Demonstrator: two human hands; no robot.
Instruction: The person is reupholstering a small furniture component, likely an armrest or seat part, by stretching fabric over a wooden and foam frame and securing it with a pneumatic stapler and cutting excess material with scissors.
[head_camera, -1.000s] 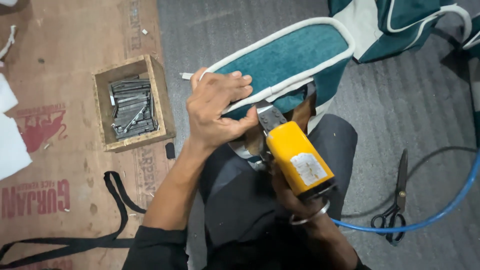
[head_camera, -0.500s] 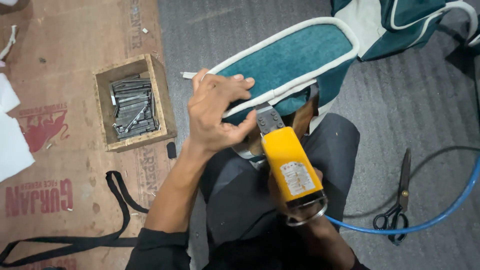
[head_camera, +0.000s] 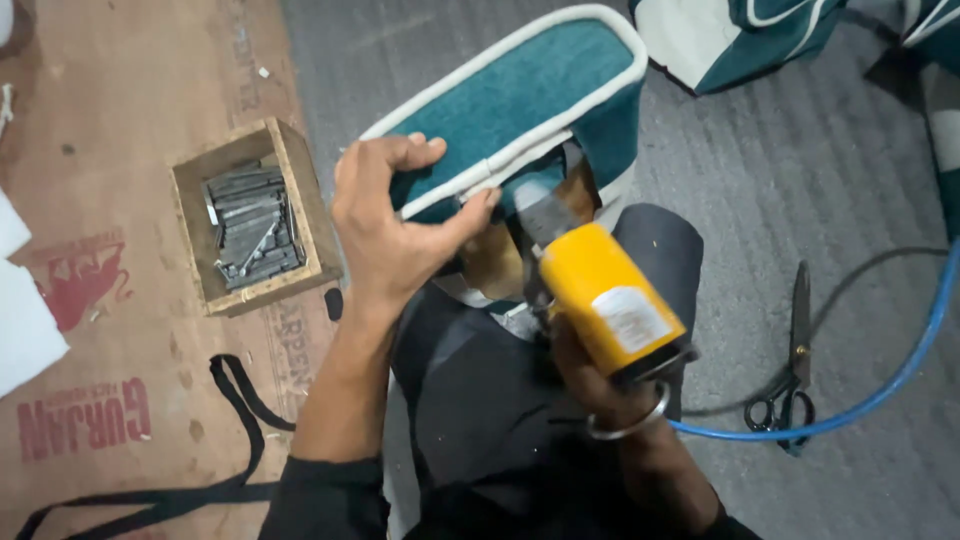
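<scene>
Since a moment ago you've swung the yellow staple gun (head_camera: 608, 300) closer under the teal cushion panel (head_camera: 520, 110) on your lap, right hand (head_camera: 590, 385) clenched around it, left hand (head_camera: 395, 225) pinching the white trim; next, seat the nose squarely.

Right hand (head_camera: 590, 385) mostly hidden under the yellow stapler (head_camera: 608, 300), its nose behind the teal cushion (head_camera: 520, 100).

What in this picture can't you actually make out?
- Head view: nose of the yellow staple gun, hidden behind the teal cushion panel.
- Right hand: its grip is mostly covered by the gun.
- Metal strips in the wooden box: too small to identify.
- Blue hose: cut off at the right edge.
</scene>
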